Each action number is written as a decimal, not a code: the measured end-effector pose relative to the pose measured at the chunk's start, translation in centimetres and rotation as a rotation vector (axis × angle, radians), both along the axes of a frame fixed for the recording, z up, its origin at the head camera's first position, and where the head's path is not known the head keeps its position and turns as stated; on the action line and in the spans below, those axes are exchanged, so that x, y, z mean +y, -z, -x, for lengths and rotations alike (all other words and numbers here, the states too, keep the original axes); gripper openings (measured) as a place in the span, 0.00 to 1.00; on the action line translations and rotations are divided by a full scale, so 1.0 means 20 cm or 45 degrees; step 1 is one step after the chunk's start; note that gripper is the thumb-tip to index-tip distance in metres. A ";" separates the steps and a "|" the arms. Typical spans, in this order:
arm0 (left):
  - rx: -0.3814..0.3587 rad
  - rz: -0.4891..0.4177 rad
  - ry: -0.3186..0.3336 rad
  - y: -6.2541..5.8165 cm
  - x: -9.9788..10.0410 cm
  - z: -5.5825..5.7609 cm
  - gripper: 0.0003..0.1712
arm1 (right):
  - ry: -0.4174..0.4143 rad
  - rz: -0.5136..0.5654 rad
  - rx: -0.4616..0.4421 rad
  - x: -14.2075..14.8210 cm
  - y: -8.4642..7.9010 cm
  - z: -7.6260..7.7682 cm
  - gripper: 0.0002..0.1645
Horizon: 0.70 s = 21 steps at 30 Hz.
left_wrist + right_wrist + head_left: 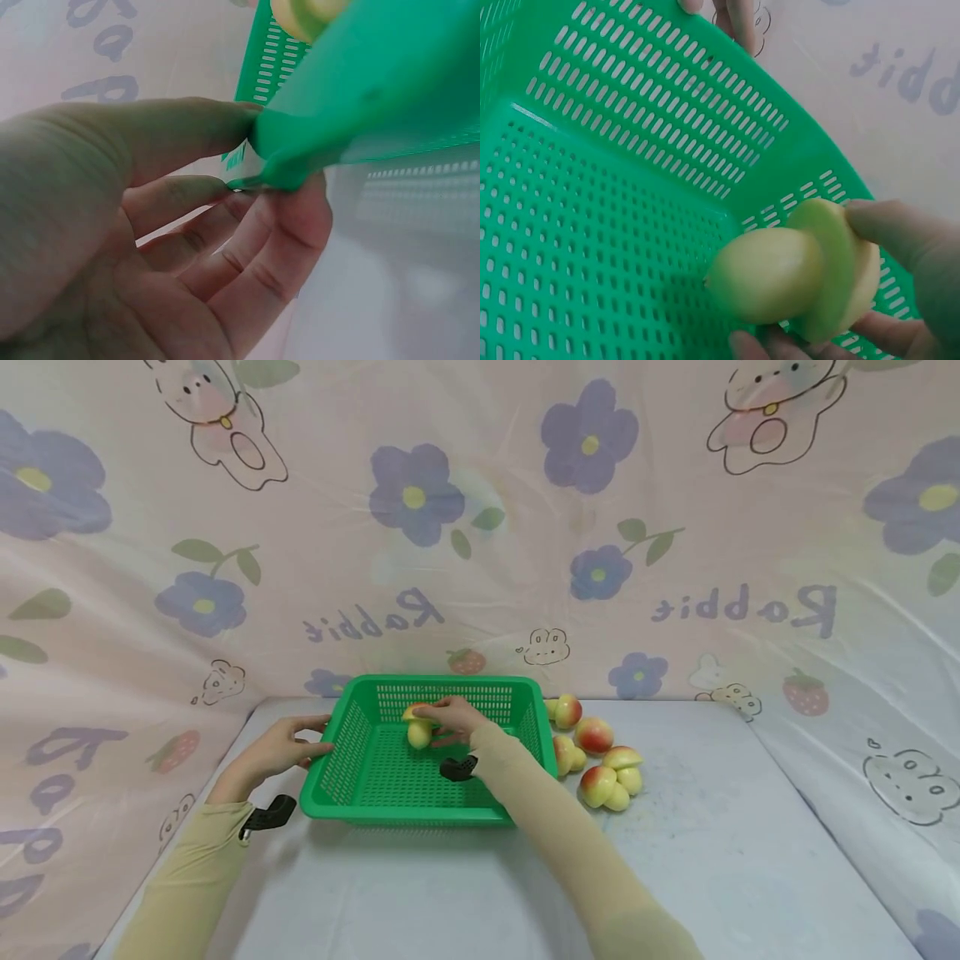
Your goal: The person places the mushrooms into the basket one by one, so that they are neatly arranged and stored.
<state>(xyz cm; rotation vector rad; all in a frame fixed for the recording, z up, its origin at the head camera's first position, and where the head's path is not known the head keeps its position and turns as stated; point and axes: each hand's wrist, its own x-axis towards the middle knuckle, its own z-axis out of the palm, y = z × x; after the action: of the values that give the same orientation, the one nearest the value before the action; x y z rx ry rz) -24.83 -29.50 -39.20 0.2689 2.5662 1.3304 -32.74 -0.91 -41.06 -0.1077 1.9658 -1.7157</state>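
Note:
My left hand pinches the left rim of a green plastic basket, thumb on one side and fingers beneath, as the left wrist view shows. Inside the basket, my right hand grips a toy mushroom by its cap. The mushroom has a pale yellow stem and a cap that is green underneath; red and yellow show on its top in the head view. It is over the back part of the basket, stem pointing down toward the slotted floor. Whether the stem touches the floor, I cannot tell.
Several more red-and-yellow toy mushrooms lie in a loose group on the white table, right beside the basket. One round red cap faces up. A printed cloth with flowers and rabbits hangs behind the table and along its sides.

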 end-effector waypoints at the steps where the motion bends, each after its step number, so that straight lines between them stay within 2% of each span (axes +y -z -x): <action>1: -0.003 0.002 -0.005 0.00 0.00 0.00 0.37 | 0.001 -0.012 0.005 0.00 0.00 0.00 0.32; 11: -0.003 -0.017 -0.005 -0.01 0.01 0.00 0.37 | -0.006 -0.099 0.057 0.00 -0.01 -0.06 0.30; 14: -0.013 -0.021 0.001 -0.01 0.01 0.00 0.37 | 0.002 -0.121 0.079 -0.01 0.02 -0.06 0.29; 21: -0.022 0.001 0.005 -0.01 0.00 0.01 0.38 | 0.026 -0.122 0.085 -0.03 0.03 -0.05 0.34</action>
<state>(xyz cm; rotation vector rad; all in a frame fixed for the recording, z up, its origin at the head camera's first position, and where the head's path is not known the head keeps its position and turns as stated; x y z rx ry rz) -24.94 -29.41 -38.97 0.2616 2.5507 1.3246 -31.71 -1.45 -41.74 -0.1124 2.1013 -1.6471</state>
